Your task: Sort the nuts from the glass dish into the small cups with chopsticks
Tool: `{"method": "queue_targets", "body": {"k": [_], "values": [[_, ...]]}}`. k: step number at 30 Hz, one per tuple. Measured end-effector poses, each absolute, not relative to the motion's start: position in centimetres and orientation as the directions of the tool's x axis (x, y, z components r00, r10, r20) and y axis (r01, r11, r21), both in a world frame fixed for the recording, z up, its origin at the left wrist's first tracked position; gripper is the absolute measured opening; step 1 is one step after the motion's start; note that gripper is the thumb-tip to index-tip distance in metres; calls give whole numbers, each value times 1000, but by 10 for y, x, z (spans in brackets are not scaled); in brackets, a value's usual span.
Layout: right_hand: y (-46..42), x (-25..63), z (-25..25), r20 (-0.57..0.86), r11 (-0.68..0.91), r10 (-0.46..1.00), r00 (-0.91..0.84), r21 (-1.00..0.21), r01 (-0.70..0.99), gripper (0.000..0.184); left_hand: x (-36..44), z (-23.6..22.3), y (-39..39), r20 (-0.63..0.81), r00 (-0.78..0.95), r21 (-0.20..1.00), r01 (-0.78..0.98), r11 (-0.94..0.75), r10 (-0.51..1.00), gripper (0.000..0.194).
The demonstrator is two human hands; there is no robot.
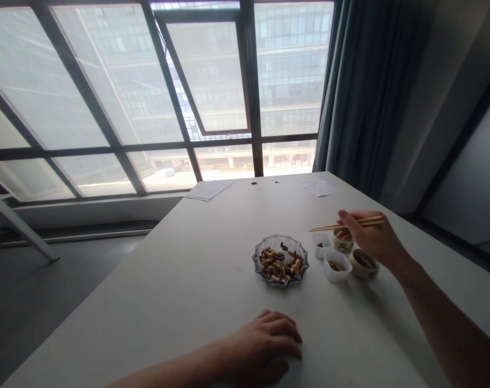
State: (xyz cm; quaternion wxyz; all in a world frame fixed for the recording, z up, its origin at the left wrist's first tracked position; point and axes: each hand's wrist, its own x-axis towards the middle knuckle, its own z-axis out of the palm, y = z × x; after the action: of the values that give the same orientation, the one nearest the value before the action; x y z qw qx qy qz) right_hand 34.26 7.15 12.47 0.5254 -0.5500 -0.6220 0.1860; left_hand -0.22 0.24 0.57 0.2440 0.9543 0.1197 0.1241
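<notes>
My right fingers (347, 218) are clamped on the wooden chopsticks (325, 227), just above a small ceramic cup (344, 248). My left hand (261, 347) rests on the white table (167, 280), fingers together, and the glass dish (269, 241) of nuts lies ahead of these fingers.

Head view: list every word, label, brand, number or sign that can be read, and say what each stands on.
Dark painted mark on the small round cream ceramic cup: looks like a single character, too blurred to read.
White paper sheet at the table's far left: nothing legible.
White paper sheet at the table's far right: nothing legible.
</notes>
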Motion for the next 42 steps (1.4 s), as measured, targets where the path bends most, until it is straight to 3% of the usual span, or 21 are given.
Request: {"method": "queue_targets", "body": {"k": [4,17,29,42], "values": [[74,318,109,392,340,917,73,-864,370,54,-2,3,3,194,935,490,171,-855,298,34],[88,269,50,430,395,903,-9,-820,414,52,-1,2,3,192,936,489,169,-855,295,31],[77,260,54,504,494,855,-124,-717,492,59,-2,1,3,210,932,490,161,-856,295,32],[76,265,58,485,505,857,-174,-725,469,54,-1,2,3,186,939,482,170,-859,290,32]]}}
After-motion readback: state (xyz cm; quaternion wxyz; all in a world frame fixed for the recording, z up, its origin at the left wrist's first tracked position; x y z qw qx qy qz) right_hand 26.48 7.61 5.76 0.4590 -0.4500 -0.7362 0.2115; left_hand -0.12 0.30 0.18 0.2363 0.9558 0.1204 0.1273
